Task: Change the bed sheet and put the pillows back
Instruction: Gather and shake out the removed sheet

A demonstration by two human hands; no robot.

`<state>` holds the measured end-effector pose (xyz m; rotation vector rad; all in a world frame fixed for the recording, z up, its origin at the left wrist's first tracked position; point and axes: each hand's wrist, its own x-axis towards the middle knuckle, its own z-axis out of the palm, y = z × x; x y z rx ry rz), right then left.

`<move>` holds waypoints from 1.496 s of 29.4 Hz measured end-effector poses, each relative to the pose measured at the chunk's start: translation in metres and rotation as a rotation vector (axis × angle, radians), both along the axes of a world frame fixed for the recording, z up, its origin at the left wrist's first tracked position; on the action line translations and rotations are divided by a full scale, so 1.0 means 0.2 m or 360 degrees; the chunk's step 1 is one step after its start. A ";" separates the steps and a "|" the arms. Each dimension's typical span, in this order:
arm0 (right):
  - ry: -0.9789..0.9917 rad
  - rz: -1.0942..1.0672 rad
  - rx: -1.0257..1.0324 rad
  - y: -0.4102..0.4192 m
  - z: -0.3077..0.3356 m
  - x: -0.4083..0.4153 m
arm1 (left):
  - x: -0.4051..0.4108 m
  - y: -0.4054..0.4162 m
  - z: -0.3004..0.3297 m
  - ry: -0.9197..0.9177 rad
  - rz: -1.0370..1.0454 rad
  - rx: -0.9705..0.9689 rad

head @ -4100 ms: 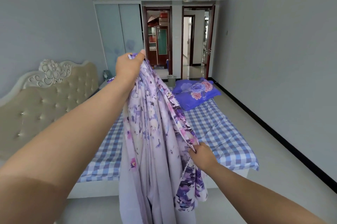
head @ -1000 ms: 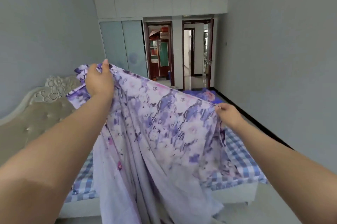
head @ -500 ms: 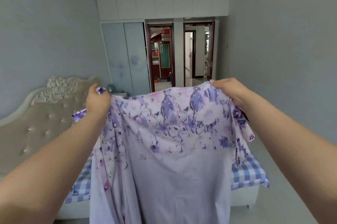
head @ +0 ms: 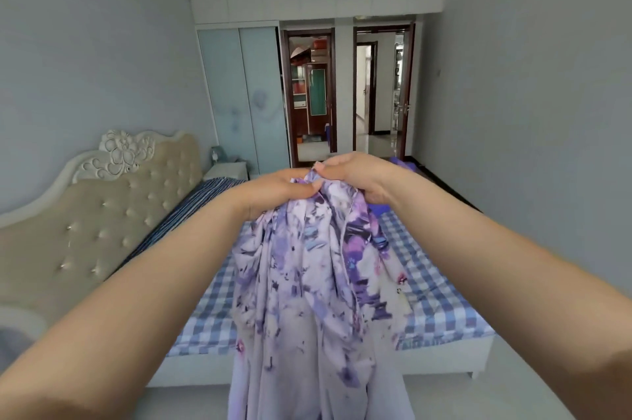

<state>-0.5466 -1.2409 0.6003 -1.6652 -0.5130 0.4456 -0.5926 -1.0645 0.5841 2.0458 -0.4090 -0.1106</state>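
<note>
Gripping the purple floral sheet (head: 304,269) at its gathered top, the left hand (head: 273,193) and right hand (head: 355,176) meet at 12 o'clock; it hangs toward 6 o'clock before the blue checked bed (head: 441,296). No writing is legible.

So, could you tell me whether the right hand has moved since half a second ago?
Yes. The right hand moved left, from before the right doorway to meet the left hand on the floral sheet.

Both forearms bare to the frame edge, no sleeves visible. Left hand (head: 277,192) and right hand (head: 359,176): no gloves, rings, watch or bands. Short plain nails, no polish. Nothing else of the body visible.
</note>
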 end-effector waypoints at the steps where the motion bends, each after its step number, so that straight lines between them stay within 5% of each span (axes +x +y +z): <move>1: -0.0006 0.0066 -0.0025 -0.01 -0.01 0.00 | 0.01 0.00 -0.02 -0.0015 0.0054 -0.0014; 4: -0.0097 0.0203 -0.0208 -0.05 -0.04 0.02 | 0.02 0.01 -0.05 -0.0006 0.0153 0.0084; 12: -0.0911 0.0105 -0.1311 -0.27 -0.12 0.10 | 0.05 0.00 -0.07 -0.0121 0.0383 0.0178; 19: -0.1014 -0.0051 -0.1321 -0.46 -0.17 0.18 | 0.06 -0.01 -0.08 -0.0145 0.0405 0.0214; 25: -0.0788 -0.0080 -0.1483 -0.64 -0.30 0.24 | 0.08 0.01 -0.10 -0.0145 0.0393 0.0188; 32: 0.0082 -0.0148 -0.0203 -0.77 -0.50 0.27 | 0.05 0.07 -0.09 -0.0169 0.0374 0.0146; 35: 0.0208 -0.0178 -0.0077 -0.77 -0.57 0.24 | 0.04 0.09 -0.08 -0.0169 0.0357 0.0070; 44: 0.0419 -0.0280 0.1012 -0.66 -0.65 0.17 | 0.03 0.12 -0.09 -0.0101 0.0273 0.0088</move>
